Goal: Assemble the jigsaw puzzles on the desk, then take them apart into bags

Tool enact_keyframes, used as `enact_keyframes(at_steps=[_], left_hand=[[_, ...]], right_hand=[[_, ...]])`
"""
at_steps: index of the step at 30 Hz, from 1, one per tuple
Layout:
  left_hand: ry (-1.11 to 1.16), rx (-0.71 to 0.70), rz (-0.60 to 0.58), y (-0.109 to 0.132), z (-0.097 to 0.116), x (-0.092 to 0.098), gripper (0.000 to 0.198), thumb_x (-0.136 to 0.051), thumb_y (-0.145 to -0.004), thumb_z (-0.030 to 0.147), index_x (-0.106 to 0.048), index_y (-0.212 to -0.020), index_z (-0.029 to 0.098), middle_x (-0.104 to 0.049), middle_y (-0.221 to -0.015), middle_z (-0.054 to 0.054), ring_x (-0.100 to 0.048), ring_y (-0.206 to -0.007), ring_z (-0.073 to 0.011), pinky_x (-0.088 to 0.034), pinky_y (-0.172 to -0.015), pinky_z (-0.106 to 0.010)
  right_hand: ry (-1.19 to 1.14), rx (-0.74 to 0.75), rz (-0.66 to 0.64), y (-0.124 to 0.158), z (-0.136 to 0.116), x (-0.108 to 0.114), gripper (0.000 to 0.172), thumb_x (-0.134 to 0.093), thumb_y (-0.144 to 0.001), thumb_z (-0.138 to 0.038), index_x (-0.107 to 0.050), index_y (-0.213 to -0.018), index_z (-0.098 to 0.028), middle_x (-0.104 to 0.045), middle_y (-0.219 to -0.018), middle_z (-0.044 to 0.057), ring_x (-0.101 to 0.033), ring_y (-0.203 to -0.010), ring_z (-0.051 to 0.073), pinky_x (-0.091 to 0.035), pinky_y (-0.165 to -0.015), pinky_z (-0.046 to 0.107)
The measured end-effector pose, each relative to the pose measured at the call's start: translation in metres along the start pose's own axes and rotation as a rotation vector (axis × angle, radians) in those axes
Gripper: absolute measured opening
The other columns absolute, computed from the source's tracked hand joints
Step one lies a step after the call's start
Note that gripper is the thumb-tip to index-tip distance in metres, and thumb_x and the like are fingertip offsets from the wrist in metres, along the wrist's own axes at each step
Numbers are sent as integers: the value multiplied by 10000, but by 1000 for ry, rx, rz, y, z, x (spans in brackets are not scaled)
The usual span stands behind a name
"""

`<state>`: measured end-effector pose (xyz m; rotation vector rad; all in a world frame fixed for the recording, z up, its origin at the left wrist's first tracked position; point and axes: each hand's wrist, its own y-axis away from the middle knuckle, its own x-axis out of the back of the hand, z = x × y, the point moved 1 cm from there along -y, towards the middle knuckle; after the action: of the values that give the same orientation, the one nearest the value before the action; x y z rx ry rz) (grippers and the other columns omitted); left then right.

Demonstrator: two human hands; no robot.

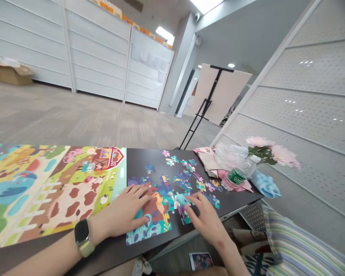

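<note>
My left hand (126,207) lies with fingers spread over a partly joined jigsaw puzzle (149,232), showing a brown animal among teal and purple leaves. A watch is on that wrist. My right hand (202,214) has its thumb and fingertips on a puzzle piece (179,200) with a white rabbit, at the right side of the joined section. The fingers partly cover the piece's edge. Several loose pieces (184,180) are scattered behind and to the right of my right hand. A small dark blue piece (150,169) sits apart near the back.
A large farm picture (74,191) covers the table's left side. At the right end stand a plastic bottle (237,178), crumpled clear plastic (230,155), pink flowers (281,155) and a blue cloth (264,184). A picture card (201,261) is below the table's front edge.
</note>
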<state>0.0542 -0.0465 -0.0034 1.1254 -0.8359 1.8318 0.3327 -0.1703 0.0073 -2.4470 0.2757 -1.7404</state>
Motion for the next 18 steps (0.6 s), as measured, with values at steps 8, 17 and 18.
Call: enact_keyframes(at_steps=[8,17,18], left_hand=[[36,38,5,2,2,4,525,-536,-921,514,-518,-1382,264,-478,-1477,-98,-394,-1386,-337,-287,-1160,-553],[17,66,-65,-4,-3,3,550,-565,-899,532,-518,-1386,280,-410,-1537,-96,-382,-1392,-353,-304,-1146,-569],[10,63,-74,-4,-4,2,555,-553,-906,538,-510,-1395,280,-393,-1549,-96,-374,-1399,-350,-303,-1148,-568]], right_hand=[[71,104,-69,-169,32,-30,293,-521,-953,-177,-617,-1228,-201,-604,-1297,93,-525,-1246,237,-414,-1075,456],[-62,0,-272,-242,27,-26,308,-605,-944,-369,-606,-1185,-177,-631,-1195,72,-639,-1007,202,-550,-862,414],[-102,-22,-247,-237,26,-21,280,-620,-933,-364,-627,-1140,-176,-650,-1143,61,-643,-973,192,-548,-846,390]])
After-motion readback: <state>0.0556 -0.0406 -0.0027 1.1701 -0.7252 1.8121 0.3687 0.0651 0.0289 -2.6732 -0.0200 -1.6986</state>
